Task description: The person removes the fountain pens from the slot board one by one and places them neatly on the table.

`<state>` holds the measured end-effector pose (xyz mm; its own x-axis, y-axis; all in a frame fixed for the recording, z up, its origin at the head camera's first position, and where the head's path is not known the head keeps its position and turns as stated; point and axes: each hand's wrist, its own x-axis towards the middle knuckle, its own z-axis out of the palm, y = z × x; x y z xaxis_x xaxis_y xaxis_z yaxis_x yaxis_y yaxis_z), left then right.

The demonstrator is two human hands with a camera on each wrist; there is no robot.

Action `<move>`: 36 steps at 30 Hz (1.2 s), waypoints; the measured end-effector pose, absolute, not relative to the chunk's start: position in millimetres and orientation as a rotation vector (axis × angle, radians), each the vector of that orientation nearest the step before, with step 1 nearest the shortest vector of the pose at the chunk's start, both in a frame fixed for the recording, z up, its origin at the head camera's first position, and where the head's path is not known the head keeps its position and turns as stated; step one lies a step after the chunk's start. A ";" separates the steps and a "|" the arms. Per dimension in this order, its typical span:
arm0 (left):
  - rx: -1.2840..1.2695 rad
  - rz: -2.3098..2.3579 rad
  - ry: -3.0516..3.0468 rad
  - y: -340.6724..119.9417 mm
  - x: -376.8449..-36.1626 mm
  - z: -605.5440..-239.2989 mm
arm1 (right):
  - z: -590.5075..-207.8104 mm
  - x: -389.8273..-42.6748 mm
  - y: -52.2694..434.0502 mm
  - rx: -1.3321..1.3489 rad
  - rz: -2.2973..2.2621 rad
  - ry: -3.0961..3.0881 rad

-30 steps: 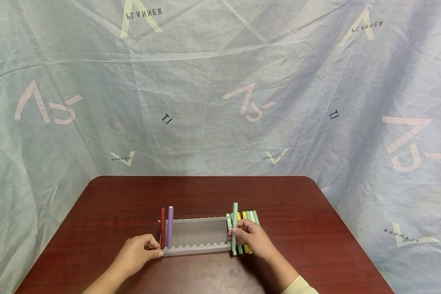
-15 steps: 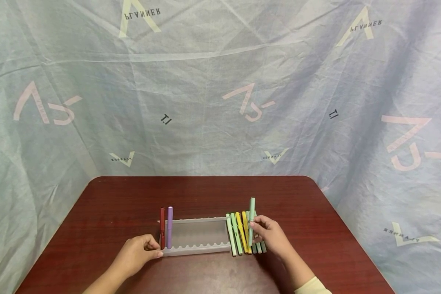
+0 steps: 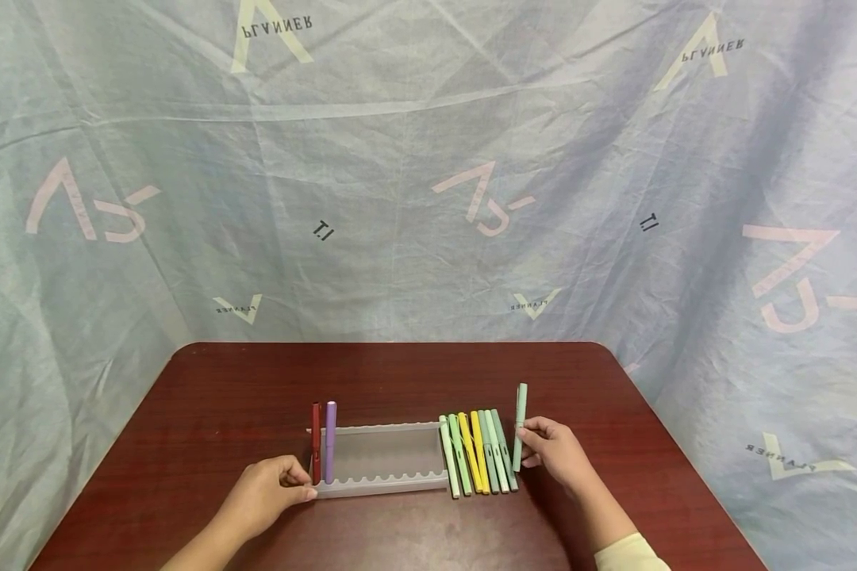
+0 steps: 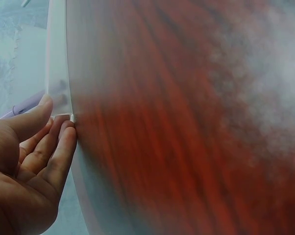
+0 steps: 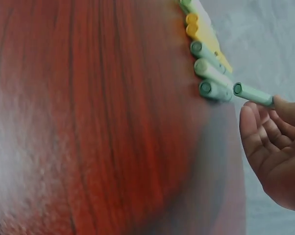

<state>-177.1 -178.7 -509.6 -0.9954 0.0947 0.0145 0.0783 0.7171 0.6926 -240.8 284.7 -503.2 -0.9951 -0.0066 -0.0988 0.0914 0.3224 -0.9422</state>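
Note:
My left hand (image 3: 267, 493) pinches the near left corner of a grey pen tray (image 3: 382, 484) with notched long edges. In the left wrist view, the thumb (image 4: 37, 117) lies against the tray's side, fingers at its end. A dark red pen (image 3: 316, 444) and a purple pen (image 3: 331, 444) lie across the notches at the left end. My right hand (image 3: 557, 450) pinches a light green pen (image 3: 520, 420) by its middle, right of a row of pens. In the right wrist view, that green pen (image 5: 253, 93) points its end toward the row.
Right of the tray, several pens lie side by side on the dark red table (image 3: 400, 377): light green pens (image 3: 459, 454), yellow pens (image 3: 474, 452) and grey-green pens (image 3: 503, 450). A printed grey cloth (image 3: 400, 159) hangs behind and at both sides.
My right hand has carried the light green pen rightward, from the tray's right end, over the row of pens, to beyond the row. The left hand and tray stay put.

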 end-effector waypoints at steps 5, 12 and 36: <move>0.137 1.158 2.881 -177.8 -176.3 -508.5 | -515.3 -241.9 293.1 0.093 -1.695 2.502; 0.134 1.151 2.881 -176.7 -176.1 -507.6 | -523.3 -242.1 293.3 0.123 -1.590 2.560; 0.128 1.133 2.894 -177.1 -177.0 -507.6 | -529.6 -246.8 284.3 0.093 -1.232 2.801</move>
<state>-177.0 -177.1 -507.6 -0.9961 0.0877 0.0011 0.0652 0.7313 0.6789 -246.8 284.3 -529.6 -0.9949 0.0231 -0.0982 0.0880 0.6749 -0.7327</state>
